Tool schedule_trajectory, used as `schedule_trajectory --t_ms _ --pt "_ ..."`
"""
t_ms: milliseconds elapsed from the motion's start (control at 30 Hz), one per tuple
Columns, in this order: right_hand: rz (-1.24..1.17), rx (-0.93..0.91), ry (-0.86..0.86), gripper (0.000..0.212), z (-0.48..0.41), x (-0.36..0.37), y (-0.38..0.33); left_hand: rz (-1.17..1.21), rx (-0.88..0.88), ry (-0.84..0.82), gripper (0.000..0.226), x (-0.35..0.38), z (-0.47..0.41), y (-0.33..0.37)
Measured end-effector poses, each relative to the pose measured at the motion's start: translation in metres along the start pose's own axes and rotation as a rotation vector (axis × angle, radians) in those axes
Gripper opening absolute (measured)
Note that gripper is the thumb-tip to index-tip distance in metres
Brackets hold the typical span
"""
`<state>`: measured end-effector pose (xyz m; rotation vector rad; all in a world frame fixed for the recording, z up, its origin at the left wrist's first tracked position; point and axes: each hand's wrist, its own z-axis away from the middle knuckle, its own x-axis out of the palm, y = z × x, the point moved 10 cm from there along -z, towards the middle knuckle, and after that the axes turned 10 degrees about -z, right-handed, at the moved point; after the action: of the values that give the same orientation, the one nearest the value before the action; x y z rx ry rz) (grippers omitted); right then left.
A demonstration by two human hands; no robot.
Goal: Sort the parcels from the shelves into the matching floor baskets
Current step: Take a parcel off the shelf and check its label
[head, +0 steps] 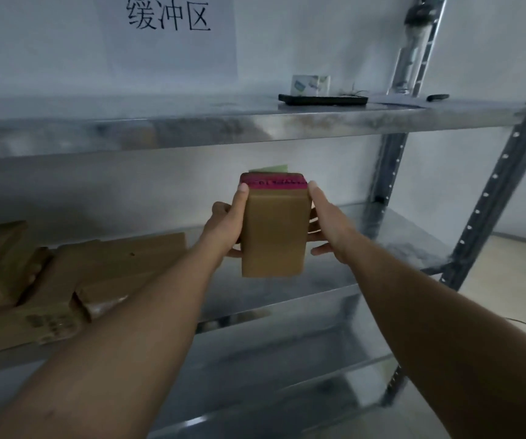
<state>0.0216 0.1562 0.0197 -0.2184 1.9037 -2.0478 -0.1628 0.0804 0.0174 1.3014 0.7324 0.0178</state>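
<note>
Metal shelving (386, 160) is standing against a grey wall (97, 185). Brown parcel (272, 236), pink-taped far end, is hovering before the middle shelf (369, 226); left hand (225, 224) and right hand (328, 224) are gripping its long sides. Seemingly light, stiff, smooth cardboard.

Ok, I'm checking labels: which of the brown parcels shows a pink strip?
The parcel gripped upright between the left hand and right hand: pink strip across its top end. The shelf parcels at left look plain brown.

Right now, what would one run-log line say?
left hand: grips brown cardboard parcel with pink top band | right hand: holds its other side | place: in front of grey metal shelf unit
</note>
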Motion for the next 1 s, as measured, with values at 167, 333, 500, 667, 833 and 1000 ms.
schedule_trajectory --t_ms 167,333,500,667,833,1000 --pt "0.023 0.002 0.060 0.036 -0.004 -0.076 0.018 -0.017 0.031 -0.154 0.026 0.078 0.008 0.022" --pt "0.092 0.008 -0.013 0.096 0.005 -0.135 0.048 -0.073 0.079 -0.193 0.042 0.143 0.009 0.043" --pt "0.114 -0.009 -0.028 0.075 0.012 -0.198 0.068 -0.179 0.179 -0.326 0.091 0.222 0.024 0.069" --pt "-0.037 0.063 0.010 0.030 0.020 -0.273 0.096 -0.116 0.144 -0.430 0.043 0.294 0.036 0.085" --pt "0.057 0.014 0.084 0.012 0.031 -0.337 0.120 -0.092 0.188 -0.430 0.013 0.364 0.042 0.101" --pt "0.240 -0.004 0.277 0.038 0.046 -0.399 0.140 -0.152 0.355 -0.489 0.040 0.431 0.056 0.130"
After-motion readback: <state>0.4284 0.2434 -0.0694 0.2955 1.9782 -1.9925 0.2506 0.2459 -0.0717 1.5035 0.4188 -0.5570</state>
